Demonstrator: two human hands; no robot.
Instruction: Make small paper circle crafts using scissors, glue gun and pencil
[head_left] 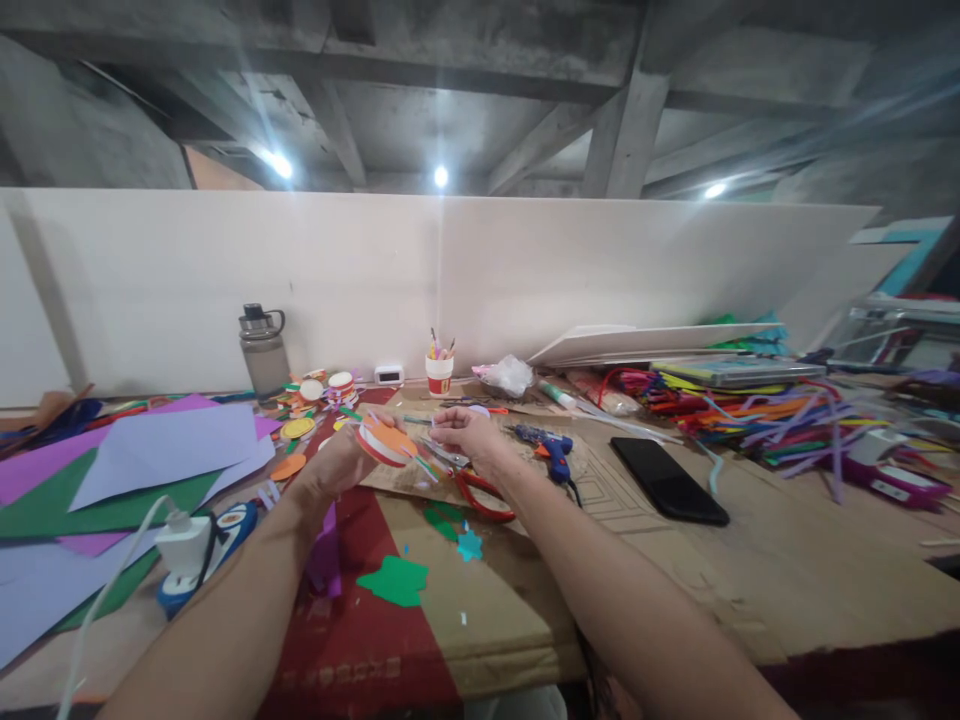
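Note:
My left hand (343,458) is closed around a round paper craft piece (384,444), tilted, with an orange top and a red-and-white striped rim. Thin strips stick out from its ends. Just to the right, my right hand (471,436) has thumb and fingers pinched together; whatever is between them is too small to name. Under the right wrist lie scissors (484,497) with red handles, blades pointing toward the craft piece. A blue glue gun (553,452) rests beyond the right forearm. Green paper scraps (396,581) and a blue paper flower (469,544) lie nearer me.
Purple and green paper sheets (169,455) and a power strip (206,560) spread at left. A water bottle (264,355) and a cup of pens (440,372) stand behind. At right are a black phone (670,480) and heaped colourful pipe cleaners (787,415).

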